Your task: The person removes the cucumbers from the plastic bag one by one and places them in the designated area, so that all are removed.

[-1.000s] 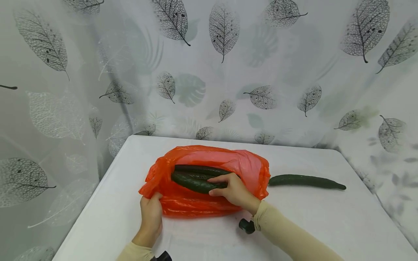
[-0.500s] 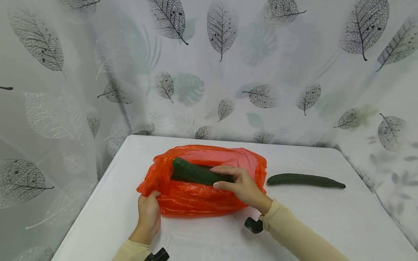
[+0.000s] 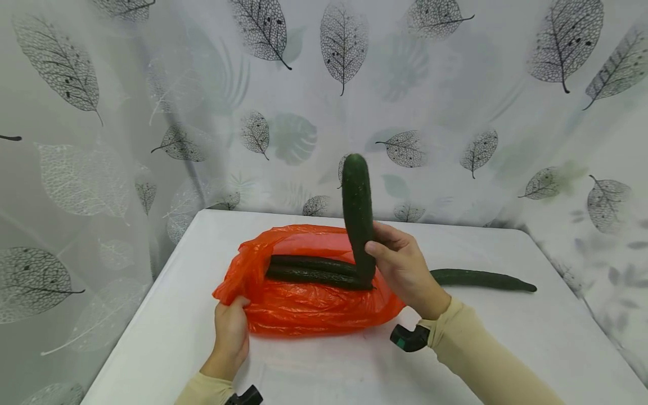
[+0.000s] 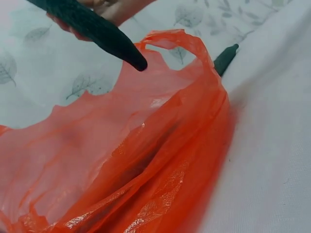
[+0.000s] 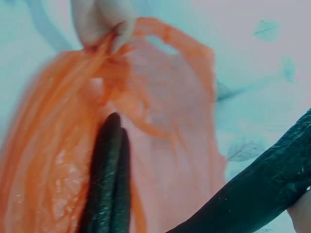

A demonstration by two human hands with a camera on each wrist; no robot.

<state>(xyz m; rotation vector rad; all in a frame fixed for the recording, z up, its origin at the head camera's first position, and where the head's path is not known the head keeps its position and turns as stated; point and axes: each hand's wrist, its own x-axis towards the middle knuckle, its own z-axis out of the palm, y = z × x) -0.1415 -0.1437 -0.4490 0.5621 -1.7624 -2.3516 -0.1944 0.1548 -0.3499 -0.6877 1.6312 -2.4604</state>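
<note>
My right hand (image 3: 402,264) grips a dark green cucumber (image 3: 357,202) near its lower end and holds it nearly upright above the orange plastic bag (image 3: 309,315). The same held cucumber (image 4: 92,26) crosses the top of the left wrist view. Two more cucumbers (image 3: 309,270) lie side by side in the mouth of the bag. At the bag's left end my left hand (image 3: 232,337) pinches the gathered plastic, as the right wrist view shows with the left fingers (image 5: 97,22) on it.
Another cucumber (image 3: 483,279) lies on the white table (image 3: 506,349) to the right of the bag, its left end hidden behind my right hand. A leaf-printed curtain (image 3: 435,101) stands behind the table and along its sides.
My right hand has lifted one cucumber out of the bag, swung it from lying to nearly upright, and moved right. My left hand keeps its hold on the bag with little movement.
</note>
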